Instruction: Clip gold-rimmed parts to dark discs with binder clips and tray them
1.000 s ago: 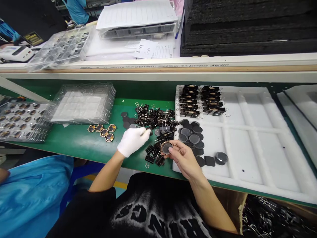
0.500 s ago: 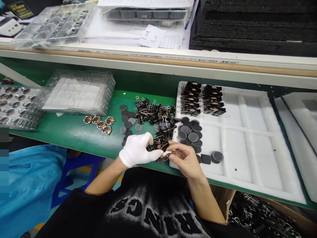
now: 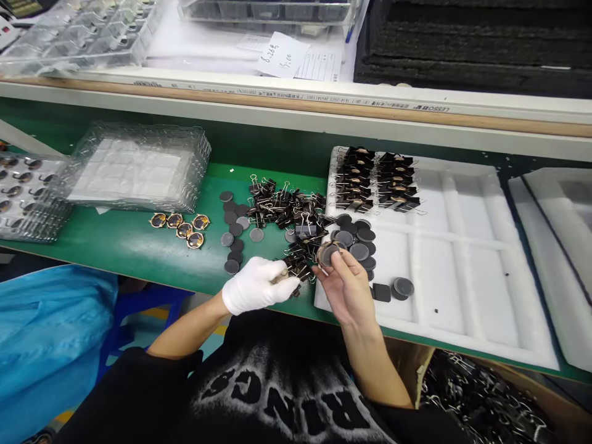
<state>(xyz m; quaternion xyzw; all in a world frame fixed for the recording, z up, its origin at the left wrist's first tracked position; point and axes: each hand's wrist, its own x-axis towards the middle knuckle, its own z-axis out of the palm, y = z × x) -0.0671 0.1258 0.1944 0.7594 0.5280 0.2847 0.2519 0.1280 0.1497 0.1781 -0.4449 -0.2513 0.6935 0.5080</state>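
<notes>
My left hand (image 3: 259, 285), in a white glove, is closed at the near edge of the green table (image 3: 134, 259), beside a heap of black binder clips (image 3: 284, 206); what its fingers hold, if anything, is too small to name. My bare right hand (image 3: 346, 287) pinches a round piece (image 3: 327, 254) with a dark disc face and a gold-coloured rim, over the left edge of the white foam tray (image 3: 483, 330). Dark discs (image 3: 359, 251) lie on the tray just right of that hand. Several clipped pieces (image 3: 398, 179) stand in rows at the tray's back.
Several gold-rimmed round pieces (image 3: 184, 230) lie on the table at left, near stacked clear trays (image 3: 134, 166). A white shelf edge (image 3: 277, 111) crosses behind. Below right is a box of binder clips (image 3: 476, 401). Blue cloth (image 3: 50, 339) hangs at lower left.
My hands have moved apart. My right hand has lifted the round piece away from my left and turned it, so its dark face shows. The view has shifted slightly.
</notes>
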